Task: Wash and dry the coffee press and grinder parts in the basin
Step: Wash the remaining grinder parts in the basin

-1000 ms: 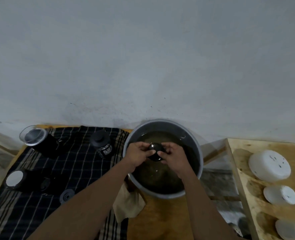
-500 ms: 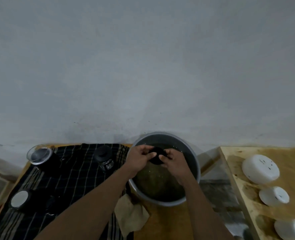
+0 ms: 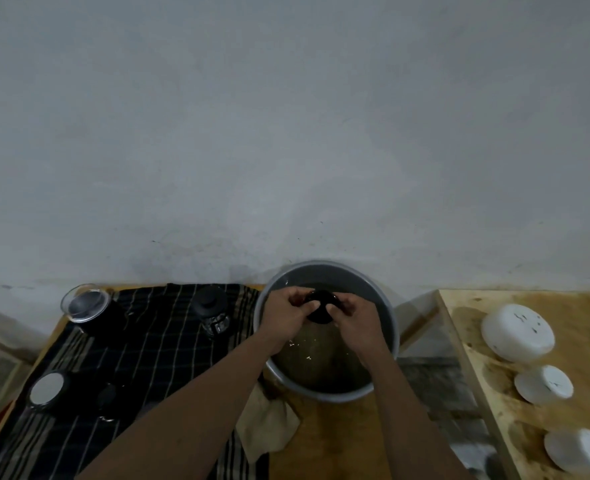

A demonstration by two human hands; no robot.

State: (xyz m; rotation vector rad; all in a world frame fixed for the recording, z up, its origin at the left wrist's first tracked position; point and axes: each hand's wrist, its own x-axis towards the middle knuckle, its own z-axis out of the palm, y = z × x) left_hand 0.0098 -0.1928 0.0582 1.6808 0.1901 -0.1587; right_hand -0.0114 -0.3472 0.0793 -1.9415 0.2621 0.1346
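A grey metal basin [image 3: 387, 306] with murky water stands on a wooden table against the wall. Over the water both hands hold a small round black part [image 3: 321, 311]. My left hand [image 3: 288, 313] grips its left side and my right hand [image 3: 355, 318] grips its right side, fingers curled round it. On a dark striped cloth [image 3: 141, 348] to the left lie other parts: a glass beaker [image 3: 85, 304] in a black holder, a black grinder body [image 3: 214, 311], a round lid with a pale face [image 3: 47, 389] and a small black piece [image 3: 108, 398].
A tan rag [image 3: 269, 427] lies crumpled at the basin's front left. To the right, a wooden shelf [image 3: 466, 348] carries three white round containers [image 3: 516, 332]. A grey wall rises directly behind the table.
The camera has tilted upward, so the table sits lower in view. Both hands keep hold of the black part over the basin and have turned it slightly.
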